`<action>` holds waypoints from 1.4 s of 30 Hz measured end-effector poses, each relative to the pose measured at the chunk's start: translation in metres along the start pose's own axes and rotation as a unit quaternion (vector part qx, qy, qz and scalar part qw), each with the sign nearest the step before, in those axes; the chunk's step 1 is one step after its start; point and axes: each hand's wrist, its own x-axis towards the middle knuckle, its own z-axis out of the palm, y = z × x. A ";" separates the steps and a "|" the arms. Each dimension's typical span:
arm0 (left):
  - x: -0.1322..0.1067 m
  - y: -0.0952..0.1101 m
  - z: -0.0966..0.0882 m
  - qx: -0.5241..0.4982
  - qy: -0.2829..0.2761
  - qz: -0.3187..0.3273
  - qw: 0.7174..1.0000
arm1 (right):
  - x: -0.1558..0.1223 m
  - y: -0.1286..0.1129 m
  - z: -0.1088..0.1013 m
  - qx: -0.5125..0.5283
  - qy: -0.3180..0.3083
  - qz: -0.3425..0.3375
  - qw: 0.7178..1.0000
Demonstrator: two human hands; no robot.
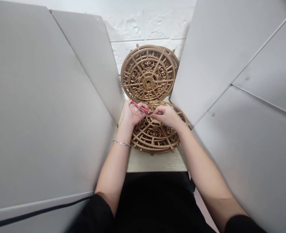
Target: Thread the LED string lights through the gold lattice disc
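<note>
A slim red tube (140, 107) with pale lettering and a light tip at its right end lies across my left hand (132, 114). That palm is turned up, with fingers curled round the tube. Just right of the tip, my right hand (165, 115) is closed in a pinch; what sits between its fingertips is too small to make out. Beneath both hands is a round gold openwork frame (154, 132) with scrollwork, partly covered by them. Another gold round frame (148, 69) leans upright behind it. A thin yellow wire (148, 90) runs from its centre down towards my hands.
Tall grey-white panels stand close on the left (48, 106) and right (244, 106), narrowing the space. White brick-patterned wall (143, 26) closes the back. The pale tabletop (157, 162) shows at the front edge. A black cable (41, 212) crosses the lower left.
</note>
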 end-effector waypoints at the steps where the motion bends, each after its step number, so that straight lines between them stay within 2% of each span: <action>1: 0.000 0.000 0.000 0.001 0.000 0.000 1.000 | 0.000 0.000 0.000 0.000 0.000 0.001 1.000; 27: -0.001 0.000 0.002 -0.008 0.004 -0.007 1.000 | -0.001 -0.003 0.000 -0.010 0.016 0.017 1.000; 42: -0.001 0.000 0.000 0.009 -0.020 -0.004 1.000 | -0.001 -0.004 0.001 -0.010 0.007 0.011 1.000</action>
